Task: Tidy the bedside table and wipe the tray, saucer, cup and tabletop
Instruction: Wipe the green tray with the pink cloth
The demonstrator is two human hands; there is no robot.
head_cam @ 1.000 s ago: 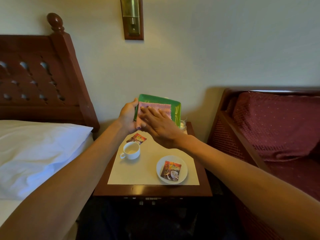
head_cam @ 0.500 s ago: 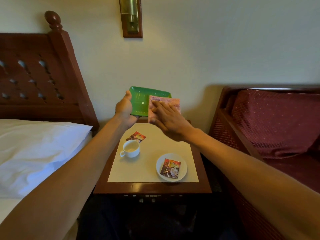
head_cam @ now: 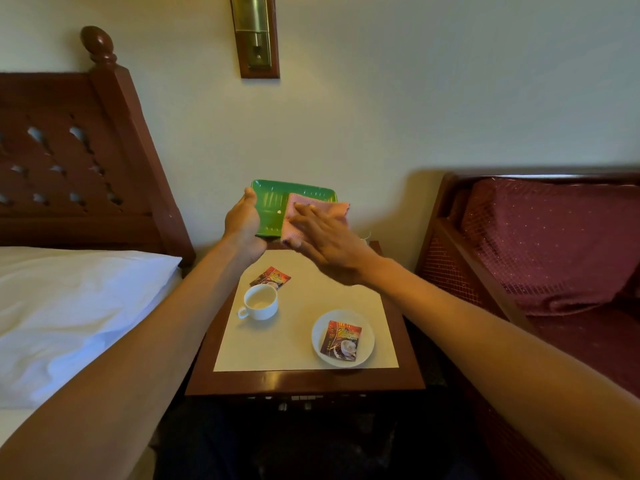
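My left hand [head_cam: 243, 224] grips the left edge of a green tray [head_cam: 271, 206], holding it tilted up above the back of the bedside table [head_cam: 304, 381]. With flat fingers my right hand [head_cam: 329, 242] presses a pink cloth [head_cam: 323, 209] against the tray's right half. On the table's cream mat stand a white cup [head_cam: 259, 301] and a white saucer [head_cam: 363, 337] with a dark sachet [head_cam: 341, 340] lying in it. A second sachet [head_cam: 270, 277] lies behind the cup.
A bed with a white pillow [head_cam: 76, 306] and wooden headboard [head_cam: 83, 161] is on the left. A maroon cushioned chair [head_cam: 550, 244] stands on the right. A brass wall lamp [head_cam: 256, 32] hangs above. A glass [head_cam: 365, 237] peeks out behind my right wrist.
The cloth under my right hand slid from the tray's middle to its right side. The tray in my left hand shifted slightly left and tipped flatter.
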